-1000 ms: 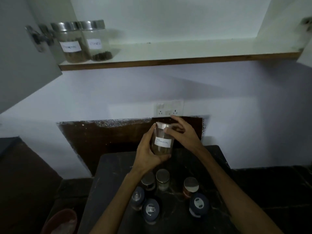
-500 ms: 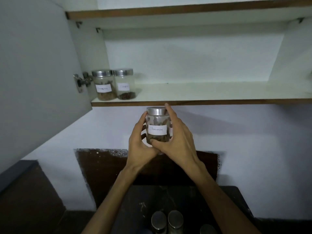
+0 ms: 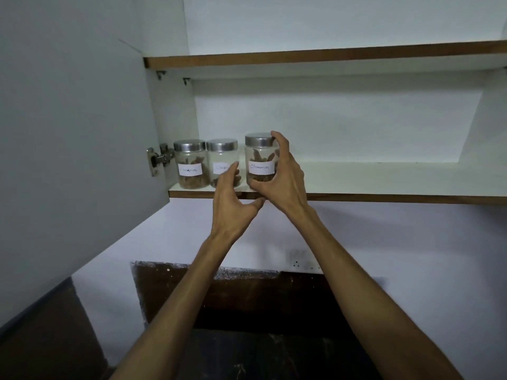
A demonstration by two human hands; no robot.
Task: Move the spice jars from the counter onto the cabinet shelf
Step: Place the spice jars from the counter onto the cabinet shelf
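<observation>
A clear glass jar labelled Cinnamon (image 3: 259, 160), with a steel lid, stands on the front of the white cabinet shelf (image 3: 370, 182). My right hand (image 3: 285, 176) wraps its right side, thumb low at its base and fingers up at the lid. My left hand (image 3: 233, 201) is just left of and below the jar, fingers spread, holding nothing. Two more steel-lidded jars stand to the left on the same shelf: one with brown pieces (image 3: 190, 164) at the far left and one labelled Cloves (image 3: 222, 160), partly hidden by my left fingers.
The open cabinet door (image 3: 68, 133) hangs at the left with its hinge (image 3: 157, 160) beside the jars. An upper shelf (image 3: 329, 57) runs above. A wall socket (image 3: 297, 260) sits below, over a dark counter (image 3: 260, 357).
The cinnamon jar rose from in front of the shelf edge onto the shelf beside the other two jars. My left hand came off it; the view tilted upward.
</observation>
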